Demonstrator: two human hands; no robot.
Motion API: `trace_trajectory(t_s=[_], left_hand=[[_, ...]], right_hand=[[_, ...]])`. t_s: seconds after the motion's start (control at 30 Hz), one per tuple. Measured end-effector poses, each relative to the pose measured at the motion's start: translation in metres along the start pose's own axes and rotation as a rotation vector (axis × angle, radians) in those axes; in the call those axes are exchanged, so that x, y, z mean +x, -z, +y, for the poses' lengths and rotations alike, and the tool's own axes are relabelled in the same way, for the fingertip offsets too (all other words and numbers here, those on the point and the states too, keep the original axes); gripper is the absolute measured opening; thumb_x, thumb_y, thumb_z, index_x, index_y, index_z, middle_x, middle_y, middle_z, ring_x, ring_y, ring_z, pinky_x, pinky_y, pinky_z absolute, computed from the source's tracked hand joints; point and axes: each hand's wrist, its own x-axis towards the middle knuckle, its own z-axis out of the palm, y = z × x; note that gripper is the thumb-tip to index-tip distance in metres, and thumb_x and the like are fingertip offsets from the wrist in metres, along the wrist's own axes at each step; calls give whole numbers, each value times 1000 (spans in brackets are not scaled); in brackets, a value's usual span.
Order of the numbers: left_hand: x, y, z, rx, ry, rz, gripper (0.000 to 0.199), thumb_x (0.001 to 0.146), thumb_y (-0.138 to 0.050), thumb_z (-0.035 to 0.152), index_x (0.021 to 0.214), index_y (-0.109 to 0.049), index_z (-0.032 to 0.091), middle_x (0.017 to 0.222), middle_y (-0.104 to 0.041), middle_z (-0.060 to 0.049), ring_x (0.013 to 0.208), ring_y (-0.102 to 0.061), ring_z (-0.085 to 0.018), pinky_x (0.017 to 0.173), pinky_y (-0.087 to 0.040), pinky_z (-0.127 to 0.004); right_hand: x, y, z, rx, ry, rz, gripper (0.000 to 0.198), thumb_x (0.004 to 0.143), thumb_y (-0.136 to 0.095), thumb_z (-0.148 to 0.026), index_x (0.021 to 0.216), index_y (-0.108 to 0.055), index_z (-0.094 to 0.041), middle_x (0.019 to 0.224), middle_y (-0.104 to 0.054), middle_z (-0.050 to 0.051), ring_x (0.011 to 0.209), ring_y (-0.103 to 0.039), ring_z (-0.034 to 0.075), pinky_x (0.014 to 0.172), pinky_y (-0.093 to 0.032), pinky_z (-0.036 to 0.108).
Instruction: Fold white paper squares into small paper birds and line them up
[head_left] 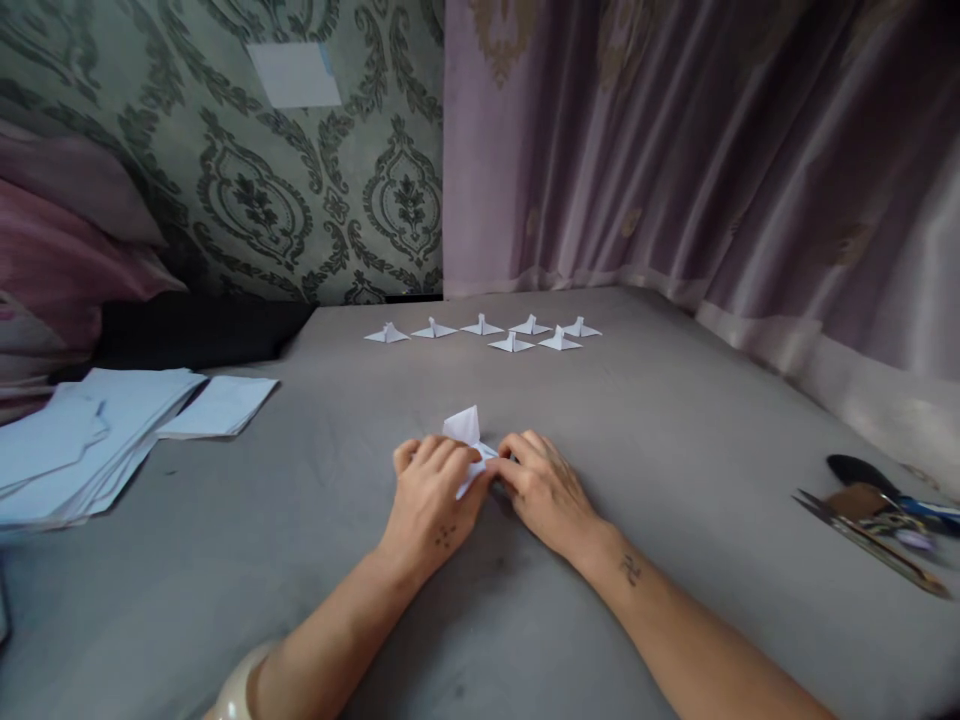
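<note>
A partly folded piece of white paper (463,425) is held between both hands, just above the grey surface (352,590). My left hand (435,490) grips it from the left, fingers curled over and hiding much of it. On the right edge, my right hand (541,485) pinches the paper between thumb and fingers. One pointed flap stands up beyond the left fingers. Farther back, several small folded paper figures sit in two rows, among them a front one (512,343) and one at the left end (388,333).
At the left lie a stack of white sheets (82,430) and a smaller pile of paper squares (221,405). A black cloth (202,330) is behind them. Scissors (874,545) and other small items lie at the right, near the purple curtain (675,150). Patterned wallpaper (255,200) rises behind.
</note>
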Motion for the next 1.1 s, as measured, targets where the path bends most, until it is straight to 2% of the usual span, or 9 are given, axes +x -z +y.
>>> trace_trajectory(t_s=[0.1,0.23,0.33,0.5,0.63,0.8,0.93,1.1], left_hand=[[-4,-1,4,58,-68,-181,11,88,-55,28,90,-61,20,89,-68,-5,89,-58,-22,85,-31,-43],[-5,2,2,144,-95,-280,20,89,-43,14,88,-63,20,88,-68,-6,91,-56,-23,87,-29,-45],[-5,4,1,182,-121,-321,23,87,-42,10,83,-62,19,84,-67,-7,88,-55,-24,87,-29,-45],[-6,6,0,193,-107,-305,25,87,-40,11,79,-61,19,83,-66,-8,85,-53,-24,85,-29,-44],[-5,4,-3,129,-37,-282,26,91,-37,17,83,-62,19,80,-66,-8,84,-53,-24,85,-28,-44],[-1,-4,-10,82,13,-239,27,93,-38,24,83,-63,21,78,-68,-6,82,-55,-23,85,-26,-43],[1,-9,-12,105,41,-238,25,91,-42,25,81,-65,21,80,-69,-6,81,-56,-23,85,-26,-43],[2,-12,-13,131,64,-251,21,89,-46,26,82,-65,21,83,-70,-6,83,-58,-24,84,-28,-43]], right_hand=[[1,-1,0,31,-20,3,23,90,-49,-11,96,-68,-23,90,-59,5,88,-48,18,78,-42,30],[1,-2,0,75,-37,27,21,91,-49,-16,92,-69,-22,89,-59,4,87,-49,17,78,-42,29],[-1,-2,1,71,-76,37,15,89,-55,-20,90,-69,-20,89,-59,4,87,-49,18,78,-42,30],[-3,1,0,18,-96,12,17,90,-52,-18,87,-69,-19,86,-60,5,86,-51,18,73,-43,29],[2,5,-1,-5,-85,-30,19,91,-51,-18,85,-69,-18,85,-60,6,88,-52,18,72,-42,29],[7,4,6,129,-173,-70,19,91,-51,-23,85,-69,-20,87,-63,5,87,-55,17,75,-43,28],[5,-3,10,225,-278,-32,14,88,-55,-24,82,-67,-20,86,-63,4,84,-57,16,74,-43,28],[0,-8,14,278,-291,15,12,86,-55,-19,79,-64,-19,84,-60,3,73,-57,13,69,-44,26]])
